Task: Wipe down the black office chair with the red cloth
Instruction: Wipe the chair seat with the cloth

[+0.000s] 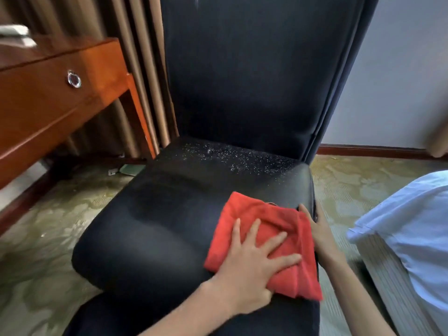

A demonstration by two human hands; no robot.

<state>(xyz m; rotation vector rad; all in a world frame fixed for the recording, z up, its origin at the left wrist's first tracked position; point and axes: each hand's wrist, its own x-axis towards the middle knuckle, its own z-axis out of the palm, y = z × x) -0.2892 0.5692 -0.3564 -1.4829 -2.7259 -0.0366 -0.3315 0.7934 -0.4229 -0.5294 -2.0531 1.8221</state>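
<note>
We note left hand (pixel 252 260) flat, fingers spread, pressing red cloth (pixel 269 241) on chair seat (pixel 155 226), near right; right hand (pixel 317 229) gripping seat's right edge.

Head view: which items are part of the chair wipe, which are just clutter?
Job: red cloth; black office chair; white specks on its seat; left hand flat on cloth; right hand at the seat's edge.

Bystanders: wooden desk; curtain; white bedding; floor scraps.
</note>
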